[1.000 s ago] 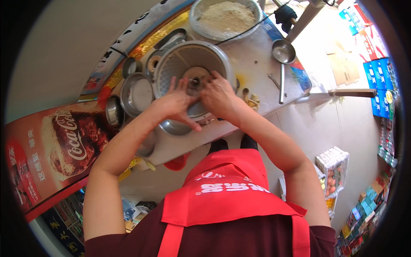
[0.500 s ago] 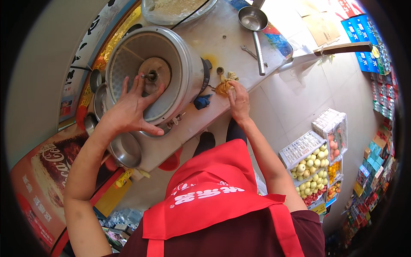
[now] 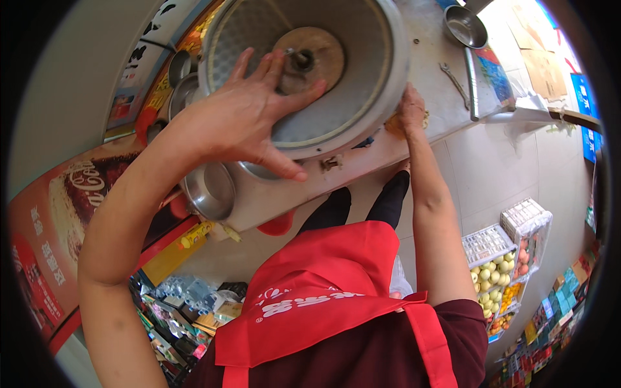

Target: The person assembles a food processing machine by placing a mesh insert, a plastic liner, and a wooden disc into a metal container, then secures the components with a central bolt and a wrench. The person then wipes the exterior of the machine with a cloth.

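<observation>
A round grey metal drum (image 3: pixel 352 123) with a central hub and shaft (image 3: pixel 301 59) stands on the counter. Above its near left rim is my left hand (image 3: pixel 242 123), fingers spread and reaching over the hub; whether they touch it I cannot tell. It holds nothing. Close against the drum's right side, my right hand (image 3: pixel 411 111) is closed on a crumpled yellowish cloth (image 3: pixel 392 125) on the counter. The drum's wall hides part of the cloth and some fingertips.
On the counter (image 3: pixel 446 103) lie a wrench (image 3: pixel 455 83) and a long-handled metal ladle (image 3: pixel 466 27). Metal bowls (image 3: pixel 210 191) sit left of the drum. Fruit crates (image 3: pixel 490 246) stand on the floor at right. A knife (image 3: pixel 576 119) juts past the counter's right end.
My view has shifted left and closer, so the drum looks larger and farther right. My right hand is now tucked nearer the drum's side, still on the cloth. My left hand stays spread.
</observation>
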### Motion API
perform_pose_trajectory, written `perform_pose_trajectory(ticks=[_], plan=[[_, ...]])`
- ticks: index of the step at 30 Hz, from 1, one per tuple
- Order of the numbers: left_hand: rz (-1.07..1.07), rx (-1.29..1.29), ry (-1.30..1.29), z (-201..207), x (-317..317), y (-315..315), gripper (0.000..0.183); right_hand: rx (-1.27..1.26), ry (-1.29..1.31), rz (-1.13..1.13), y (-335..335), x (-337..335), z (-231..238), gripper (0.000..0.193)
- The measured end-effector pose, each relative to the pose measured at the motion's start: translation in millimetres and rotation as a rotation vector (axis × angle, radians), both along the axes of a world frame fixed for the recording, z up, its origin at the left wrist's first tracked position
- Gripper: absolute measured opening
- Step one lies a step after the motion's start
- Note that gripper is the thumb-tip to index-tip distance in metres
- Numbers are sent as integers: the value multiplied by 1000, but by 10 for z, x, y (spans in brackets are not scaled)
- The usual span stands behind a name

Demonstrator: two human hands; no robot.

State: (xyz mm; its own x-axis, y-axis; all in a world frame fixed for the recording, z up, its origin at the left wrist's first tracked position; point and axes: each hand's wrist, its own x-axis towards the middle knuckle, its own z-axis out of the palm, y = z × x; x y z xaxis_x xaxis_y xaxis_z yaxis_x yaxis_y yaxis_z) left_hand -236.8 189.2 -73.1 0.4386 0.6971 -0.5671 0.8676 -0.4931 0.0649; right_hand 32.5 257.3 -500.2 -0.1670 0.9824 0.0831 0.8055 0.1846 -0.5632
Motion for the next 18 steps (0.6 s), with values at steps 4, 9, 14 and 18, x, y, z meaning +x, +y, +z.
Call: perform_pose_trajectory(ticks=[4,9,14,18], plan=[[11,59,-48,-54,-66,-56,116,94,290,20,-252,28,181,22],[54,-9,-54,-59,-53,-10,118,-122,571,-25,-1613,-631,683,32],[79,-6,-67,-16,-71,-24,115,-157,605,422,-2017,-2097,742,20],[121,-91,-86,16,-64,-7,113,-238,247,397,-1897,-2811,558,15]])
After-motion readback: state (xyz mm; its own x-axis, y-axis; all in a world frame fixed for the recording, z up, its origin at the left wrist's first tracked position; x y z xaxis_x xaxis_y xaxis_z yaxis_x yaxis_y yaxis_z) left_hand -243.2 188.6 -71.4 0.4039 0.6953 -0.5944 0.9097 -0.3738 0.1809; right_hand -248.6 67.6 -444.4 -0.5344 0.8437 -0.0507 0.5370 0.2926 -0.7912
